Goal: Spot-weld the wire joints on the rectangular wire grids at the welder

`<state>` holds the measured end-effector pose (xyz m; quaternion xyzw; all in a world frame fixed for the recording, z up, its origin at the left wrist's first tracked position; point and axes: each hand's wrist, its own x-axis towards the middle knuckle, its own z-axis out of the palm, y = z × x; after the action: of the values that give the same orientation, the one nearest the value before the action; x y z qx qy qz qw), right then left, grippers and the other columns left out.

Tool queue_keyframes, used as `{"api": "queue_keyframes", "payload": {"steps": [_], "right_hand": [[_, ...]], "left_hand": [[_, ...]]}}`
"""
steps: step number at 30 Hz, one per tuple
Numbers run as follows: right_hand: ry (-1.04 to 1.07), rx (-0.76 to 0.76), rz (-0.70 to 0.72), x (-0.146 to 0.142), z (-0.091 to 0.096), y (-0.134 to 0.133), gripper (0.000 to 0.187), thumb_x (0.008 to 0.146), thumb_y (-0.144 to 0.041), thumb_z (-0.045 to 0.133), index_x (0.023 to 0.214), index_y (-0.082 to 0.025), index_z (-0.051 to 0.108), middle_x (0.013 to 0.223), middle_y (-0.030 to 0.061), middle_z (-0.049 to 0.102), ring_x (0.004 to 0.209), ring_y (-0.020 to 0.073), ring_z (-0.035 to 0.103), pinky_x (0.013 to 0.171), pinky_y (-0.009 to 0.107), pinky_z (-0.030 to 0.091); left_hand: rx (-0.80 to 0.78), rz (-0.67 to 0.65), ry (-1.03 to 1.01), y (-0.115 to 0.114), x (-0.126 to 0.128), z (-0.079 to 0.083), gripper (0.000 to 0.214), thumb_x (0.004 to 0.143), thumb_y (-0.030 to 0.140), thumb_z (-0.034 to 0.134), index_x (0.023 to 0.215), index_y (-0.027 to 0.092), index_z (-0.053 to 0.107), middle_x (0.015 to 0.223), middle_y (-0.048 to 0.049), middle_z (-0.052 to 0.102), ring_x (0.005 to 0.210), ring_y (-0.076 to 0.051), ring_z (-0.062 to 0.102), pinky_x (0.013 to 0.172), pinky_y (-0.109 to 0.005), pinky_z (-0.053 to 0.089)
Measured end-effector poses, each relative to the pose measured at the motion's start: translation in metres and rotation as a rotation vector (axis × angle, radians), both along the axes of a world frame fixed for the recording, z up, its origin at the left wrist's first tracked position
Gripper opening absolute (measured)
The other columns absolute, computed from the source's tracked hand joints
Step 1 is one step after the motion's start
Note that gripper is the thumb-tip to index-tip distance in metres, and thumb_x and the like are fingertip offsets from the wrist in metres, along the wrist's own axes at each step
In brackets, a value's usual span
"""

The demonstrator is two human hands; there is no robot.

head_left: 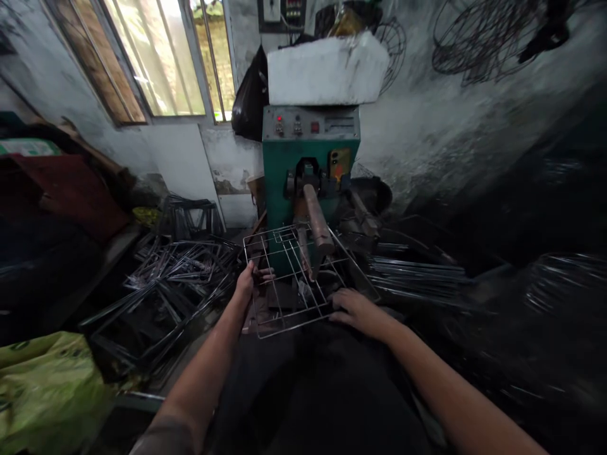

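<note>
- Green machine (284, 170) w/ grey control panel (310, 123), straight ahead of both hands, just beyond them.
- White block (327, 69) on top of the machine, well above the hands.
- Black bag (250, 95) hanging up-left of the machine, near the barred window (161, 57), far up-left of the left hand.
- Heap of bent wire frames (175, 278) on the floor, just left of the left hand.
- Green plastic sack (42, 385), low and far left, nearer the camera than the hands.
- Bundle of straight rods (417, 272), right of the right hand.
- Round wire baskets (474, 38) on the wall, far up-right; blurred.
</note>
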<state>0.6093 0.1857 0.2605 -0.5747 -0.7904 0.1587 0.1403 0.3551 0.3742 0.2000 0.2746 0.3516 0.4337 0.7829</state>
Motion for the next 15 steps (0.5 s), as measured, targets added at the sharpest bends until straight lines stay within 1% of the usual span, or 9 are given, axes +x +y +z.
{"api": "queue_keyframes", "payload": {"steps": [2, 4, 5, 7, 9, 11, 15], "right_hand": [[0.004, -0.009, -0.022, 0.003, 0.000, 0.016, 0.015, 0.082, -0.026, 0.065, 0.077, -0.017, 0.054, 0.086, 0.0056, 0.059, 0.084, 0.0212, 0.055, 0.082, 0.033, 0.043], [0.001, -0.006, -0.048, 0.007, 0.000, 0.031, 0.015, 0.081, -0.026, 0.066, 0.076, -0.017, 0.055, 0.083, 0.0052, 0.058, 0.083, 0.0215, 0.056, 0.079, 0.032, 0.044], [0.003, 0.009, -0.053, 0.008, 0.000, 0.037, 0.015, 0.080, -0.026, 0.067, 0.076, -0.016, 0.056, 0.084, 0.0057, 0.058, 0.086, 0.0222, 0.056, 0.079, 0.031, 0.044], [0.021, 0.036, -0.019, 0.012, 0.001, 0.049, 0.013, 0.081, -0.027, 0.066, 0.079, -0.016, 0.060, 0.089, 0.0066, 0.060, 0.090, 0.0229, 0.056, 0.082, 0.032, 0.044], [0.057, 0.054, 0.034, 0.015, 0.001, 0.058, 0.014, 0.082, -0.028, 0.066, 0.086, -0.015, 0.062, 0.092, 0.0073, 0.061, 0.091, 0.0227, 0.057, 0.083, 0.031, 0.044], [0.092, 0.058, 0.058, 0.017, 0.001, 0.063, 0.018, 0.083, -0.029, 0.065, 0.091, -0.013, 0.063, 0.091, 0.0072, 0.061, 0.087, 0.0214, 0.058, 0.080, 0.030, 0.044], [0.093, 0.089, 0.032, 0.019, -0.002, 0.071, 0.019, 0.081, -0.029, 0.068, 0.090, -0.013, 0.063, 0.087, 0.0067, 0.061, 0.083, 0.0208, 0.058, 0.077, 0.029, 0.044]], "left_hand": [[0.019, 0.007, -0.003, 0.012, 0.002, 0.001, 0.041, 0.087, 0.046, 0.049, 0.060, 0.018, 0.037, 0.081, -0.0127, 0.069, 0.068, -0.023, 0.068, 0.059, -0.032, 0.052], [0.002, 0.037, -0.003, 0.022, 0.004, 0.002, 0.040, 0.089, 0.042, 0.046, 0.059, 0.018, 0.037, 0.078, -0.0122, 0.068, 0.068, -0.023, 0.068, 0.060, -0.033, 0.053], [-0.016, 0.052, -0.004, 0.027, 0.006, 0.002, 0.039, 0.090, 0.041, 0.045, 0.059, 0.018, 0.037, 0.076, -0.0118, 0.068, 0.068, -0.023, 0.068, 0.061, -0.034, 0.053], [-0.040, 0.076, -0.007, 0.036, 0.008, 0.002, 0.039, 0.089, 0.041, 0.046, 0.059, 0.018, 0.036, 0.074, -0.0110, 0.068, 0.069, -0.023, 0.068, 0.064, -0.037, 0.054], [-0.047, 0.089, -0.005, 0.043, 0.010, 0.002, 0.040, 0.088, 0.042, 0.047, 0.058, 0.018, 0.035, 0.072, -0.0105, 0.067, 0.069, -0.024, 0.068, 0.064, -0.037, 0.054], [-0.048, 0.093, -0.003, 0.048, 0.010, 0.002, 0.041, 0.088, 0.044, 0.048, 0.058, 0.018, 0.035, 0.071, -0.0101, 0.067, 0.067, -0.024, 0.067, 0.060, -0.036, 0.054], [-0.047, 0.089, -0.004, 0.053, 0.010, 0.005, 0.040, 0.087, 0.043, 0.048, 0.058, 0.018, 0.035, 0.070, -0.0103, 0.066, 0.064, -0.023, 0.067, 0.055, -0.033, 0.052]]}}
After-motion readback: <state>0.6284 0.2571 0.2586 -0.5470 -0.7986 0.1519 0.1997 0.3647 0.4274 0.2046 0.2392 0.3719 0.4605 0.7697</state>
